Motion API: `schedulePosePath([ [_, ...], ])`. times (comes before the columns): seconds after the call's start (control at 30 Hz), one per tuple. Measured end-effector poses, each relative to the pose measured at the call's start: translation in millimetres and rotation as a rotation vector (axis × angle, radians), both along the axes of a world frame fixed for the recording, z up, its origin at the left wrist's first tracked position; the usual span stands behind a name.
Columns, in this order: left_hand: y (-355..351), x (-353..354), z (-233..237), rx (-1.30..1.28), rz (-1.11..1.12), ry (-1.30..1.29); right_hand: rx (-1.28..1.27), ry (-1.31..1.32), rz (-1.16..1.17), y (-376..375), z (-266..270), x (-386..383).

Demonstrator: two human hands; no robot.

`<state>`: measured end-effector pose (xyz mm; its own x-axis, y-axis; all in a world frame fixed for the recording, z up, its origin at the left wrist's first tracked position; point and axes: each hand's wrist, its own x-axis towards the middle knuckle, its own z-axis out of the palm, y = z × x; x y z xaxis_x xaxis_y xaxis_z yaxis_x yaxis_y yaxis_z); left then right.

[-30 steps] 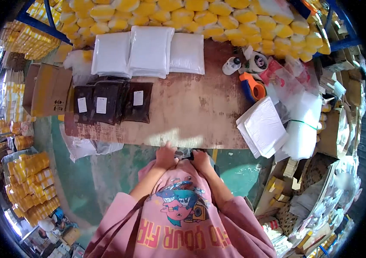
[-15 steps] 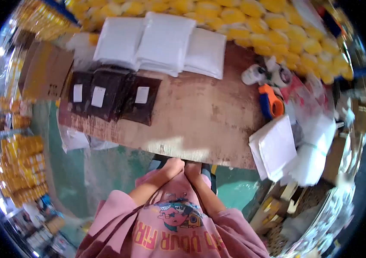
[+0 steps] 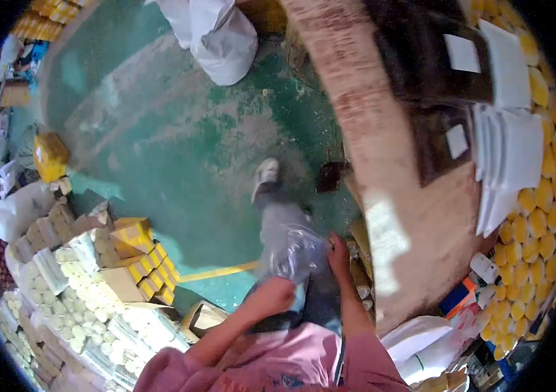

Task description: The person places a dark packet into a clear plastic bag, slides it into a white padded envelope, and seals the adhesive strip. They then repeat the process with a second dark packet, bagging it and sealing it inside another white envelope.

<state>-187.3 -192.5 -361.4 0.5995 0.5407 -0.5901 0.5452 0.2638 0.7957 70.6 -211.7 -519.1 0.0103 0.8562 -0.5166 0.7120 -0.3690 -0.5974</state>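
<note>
A clear plastic bag (image 3: 301, 251) hangs between my hands, over my legs. My left hand (image 3: 274, 295) is closed like a fist at the bag's near left edge. With its fingers pinched, my right hand (image 3: 338, 255) grips the bag's right side, near the table edge. The bag is see-through and wrinkled, so its exact outline is hard to make out. One leg with a light shoe (image 3: 267, 173) stretches forward on the green floor beyond the bag.
The wooden table (image 3: 349, 85) is on my right, with dark labelled packets (image 3: 438, 140), white packets (image 3: 509, 144) and an orange-and-blue tape dispenser (image 3: 459, 297). Stacked rolls (image 3: 69, 313) and yellow-taped cartons (image 3: 150, 271) stand at the left. A white sack (image 3: 225, 49) lies ahead.
My view has swung left, so the table is now on my right and the floor ahead. My hands, earlier together at the table edge, are now apart with the clear bag between them.
</note>
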Motion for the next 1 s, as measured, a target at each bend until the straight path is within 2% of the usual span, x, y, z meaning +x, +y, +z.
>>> schedulePosePath([
  [0.03, 7.7, -33.1, -7.8, -0.035, 0.187, -0.02, -0.091, -0.066, -0.038, -0.5, -18.7, 2.4],
  [0.07, 21.2, -69.7, -13.8, -0.063, 0.27, 0.062, -0.17, -0.139, -0.084, 0.8, -41.9, 6.8],
  [0.1, 16.3, -98.9, -28.7, -0.21, 0.638, 0.051, -0.255, -0.214, -0.13, 0.8, -65.1, 13.1],
  [0.13, -15.6, -131.1, -68.8, -0.008, 0.89, 0.132, -0.271, -0.262, -0.125, -7.6, -96.2, 24.2],
  [0.2, -32.3, -199.1, -111.6, -0.205, 0.972, 0.26, -0.276, -0.353, -0.134, -11.5, -179.7, 51.4],
  [0.23, -50.2, -217.0, -132.1, -0.133, 1.075, 0.327, -0.321, -0.31, -0.233, -4.8, -207.1, 55.4],
  [0.27, -68.3, -240.1, -149.9, -0.084, 0.939, 0.534, -0.364, -0.263, -0.341, 7.5, -236.6, 55.4],
  [0.3, -102.4, -256.8, -175.0, -0.186, 1.124, 0.528, -0.404, -0.214, -0.464, 21.1, -263.8, 52.6],
  [0.37, -147.2, -275.2, -206.6, -0.186, 1.092, 0.631, -0.276, -0.242, -0.173, 50.4, -285.8, 40.0],
  [0.47, -201.5, -266.0, -248.5, -0.315, 1.312, 0.657, -0.423, -0.563, 0.225, 74.2, -335.9, 25.9],
  [0.5, -224.5, -273.8, -260.0, -0.349, 1.219, 0.706, -0.373, -0.578, 0.212, 66.6, -358.3, 25.3],
  [0.53, -245.5, -281.2, -265.1, -0.479, 1.223, 0.661, -0.319, -0.593, 0.196, 59.5, -378.9, 25.7],
  [0.6, -202.3, -255.8, -256.2, -0.409, 1.014, 0.714, -0.152, -0.617, 0.178, 45.0, -406.0, 26.2],
  [0.67, -185.4, -244.3, -255.8, -0.47, 1.079, 0.656, 0.087, -0.623, 0.183, 37.4, -425.0, 27.8],
  [0.7, -197.9, -252.6, -260.5, -0.486, 0.963, 0.736, 0.1, -0.66, 0.197, 38.6, -428.9, 27.7],
  [0.73, -215.7, -262.1, -262.5, -0.457, 0.99, 0.674, 0.115, -0.689, 0.212, 42.2, -433.5, 27.2],
  [0.77, -230.6, -267.5, -264.5, -0.486, 1.004, 0.737, 0.13, -0.718, 0.225, 46.5, -435.9, 25.9],
  [0.83, -248.7, -274.2, -261.9, -0.546, 1.031, 0.869, 0.083, -0.691, 0.294, 51.3, -429.8, 34.4],
  [0.97, -189.7, -251.9, -244.9, -0.557, 0.98, 0.67, -0.138, -0.605, 0.248, 82.6, -396.9, 27.3],
  [1.0, -188.1, -251.5, -238.6, -0.366, 0.844, 0.673, -0.229, -0.275, 0.096, 81.2, -392.1, 27.4],
])
